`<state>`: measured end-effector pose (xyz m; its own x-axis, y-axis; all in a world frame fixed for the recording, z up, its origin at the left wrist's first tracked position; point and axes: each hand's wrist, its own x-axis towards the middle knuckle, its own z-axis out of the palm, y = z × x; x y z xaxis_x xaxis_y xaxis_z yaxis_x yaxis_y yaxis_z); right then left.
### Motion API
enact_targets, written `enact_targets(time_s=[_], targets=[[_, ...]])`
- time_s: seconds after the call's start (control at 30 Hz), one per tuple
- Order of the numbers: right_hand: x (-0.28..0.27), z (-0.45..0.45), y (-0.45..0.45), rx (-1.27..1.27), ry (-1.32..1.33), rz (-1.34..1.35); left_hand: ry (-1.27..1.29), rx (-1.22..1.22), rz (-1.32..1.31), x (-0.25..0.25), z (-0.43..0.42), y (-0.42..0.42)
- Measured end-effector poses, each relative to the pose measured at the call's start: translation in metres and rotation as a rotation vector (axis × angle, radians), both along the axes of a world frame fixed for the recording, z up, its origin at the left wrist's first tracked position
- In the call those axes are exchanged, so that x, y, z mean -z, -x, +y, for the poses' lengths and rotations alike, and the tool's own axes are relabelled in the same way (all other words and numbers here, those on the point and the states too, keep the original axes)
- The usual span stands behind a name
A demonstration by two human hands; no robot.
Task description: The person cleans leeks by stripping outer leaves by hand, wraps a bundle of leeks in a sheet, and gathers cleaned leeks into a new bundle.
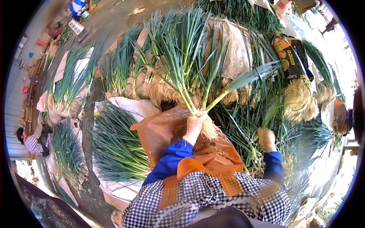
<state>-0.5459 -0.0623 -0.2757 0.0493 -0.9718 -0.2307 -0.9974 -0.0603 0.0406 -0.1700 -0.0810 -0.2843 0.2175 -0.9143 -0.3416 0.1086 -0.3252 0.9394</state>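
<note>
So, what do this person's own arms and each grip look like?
Plain blue sleeves reach the wrists, meeting black-and-white checked cloth nearer the body. The left grip looks bare, without a glove; the right grip is too blurred for detail.

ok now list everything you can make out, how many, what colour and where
held plants: one bunch, green with tan roots, in the left hand
plant heap: one, green, left of the lap
pale sheet: one, whitish, under that heap
lap cover: one, orange-brown, over the lap
rooted bundles: many, green and tan, ahead and both sides
sacking: several pieces, tan, among bundles
printed bag: one, black and orange, upper right
sign: one, white, upper left
co-worker: one, checked clothing, far left
checked garment: one, black-and-white, bottom
sleeves: two, blue, forearms
hands: two, bare; left hand centre, right hand blurred, right
</note>
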Motion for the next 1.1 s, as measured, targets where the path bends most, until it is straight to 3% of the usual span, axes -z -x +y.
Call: enact_targets(time_s=[0.07,0.1,0.13,0.17,0.23,0.3,0.37,0.4,0.43,0.5,0.57,0.63,0.67,0.7,0.73,0.77,0.83,0.87,0.9,0.97,1.0,1.03,1.07,1.1], targets=[[-0.007,-0.004,-0.032,-0.108,-0.508,0.119,-0.039,-0.048,0.466,-0.014,0.004,0.003],[-0.019,-0.018,-0.069,-0.182,-0.471,-0.117,-0.095,-0.122,0.711,-0.037,0.008,0.007],[-0.030,-0.032,-0.106,-0.267,-0.456,-0.344,-0.059,-0.023,0.893,-0.031,0.013,0.002],[-0.062,-0.041,-0.152,0.241,-0.512,-0.932,-0.068,0.068,1.153,-0.022,0.019,-0.005],[-0.055,-0.071,-0.202,0.238,-0.530,-1.496,-0.059,0.069,1.098,-0.027,0.020,-0.001],[-0.008,-0.100,-0.238,0.270,-0.476,-1.646,-0.109,0.065,1.324,-0.024,0.026,0.000],[0.046,-0.114,-0.273,0.265,-0.015,-1.380,-0.147,-0.072,1.181,-0.008,0.030,0.007],[0.041,-0.108,-0.279,0.160,0.175,-1.093,-0.077,-0.167,0.826,-0.021,0.030,0.014],[0.042,-0.103,-0.285,0.133,0.218,-1.080,-0.021,-0.172,0.695,-0.021,0.031,0.020],[0.016,-0.073,-0.283,0.486,-0.139,-1.639,-0.019,-0.153,0.526,-0.010,0.034,0.019],[-0.030,-0.038,-0.248,0.334,-0.375,-1.718,-0.022,-0.270,0.621,0.015,0.028,0.010],[-0.070,-0.010,-0.198,0.262,-0.497,-1.548,-0.177,-0.276,0.831,-0.035,0.024,-0.004],[-0.088,-0.004,-0.167,0.337,-0.590,-1.456,-0.148,-0.271,0.904,-0.014,0.021,-0.009],[-0.082,-0.003,-0.139,0.427,-0.622,-1.413,-0.068,-0.097,1.104,0.007,0.024,-0.018],[-0.079,-0.006,-0.121,0.428,-0.574,-1.087,-0.085,-0.105,1.190,0.010,0.023,-0.020],[-0.042,-0.016,-0.091,0.109,-0.571,-0.424,-0.110,-0.111,1.277,0.013,0.025,-0.018],[-0.033,-0.027,-0.101,-0.172,-0.244,-0.157,-0.022,0.102,1.655,0.005,0.026,-0.015],[-0.030,-0.043,-0.119,0.016,-0.372,-0.639,-0.068,0.036,1.392,-0.006,0.032,-0.009],[-0.033,-0.054,-0.148,0.218,-0.506,-1.122,-0.077,0.030,1.395,-0.019,0.039,-0.004],[-0.021,-0.074,-0.195,0.163,-0.810,-1.790,-0.059,0.106,1.519,-0.042,0.040,-0.001],[-0.012,-0.076,-0.227,0.247,-0.640,-1.825,-0.124,-0.005,1.306,-0.066,0.043,0.003],[-0.008,-0.078,-0.255,0.332,-0.472,-1.853,-0.083,0.069,1.355,-0.053,0.043,0.000],[-0.019,-0.077,-0.264,0.293,-0.464,-1.848,-0.075,0.057,1.350,-0.047,0.040,-0.005],[0.004,-0.079,-0.276,0.533,-0.502,-1.978,-0.111,0.030,1.164,-0.039,0.037,-0.011]])
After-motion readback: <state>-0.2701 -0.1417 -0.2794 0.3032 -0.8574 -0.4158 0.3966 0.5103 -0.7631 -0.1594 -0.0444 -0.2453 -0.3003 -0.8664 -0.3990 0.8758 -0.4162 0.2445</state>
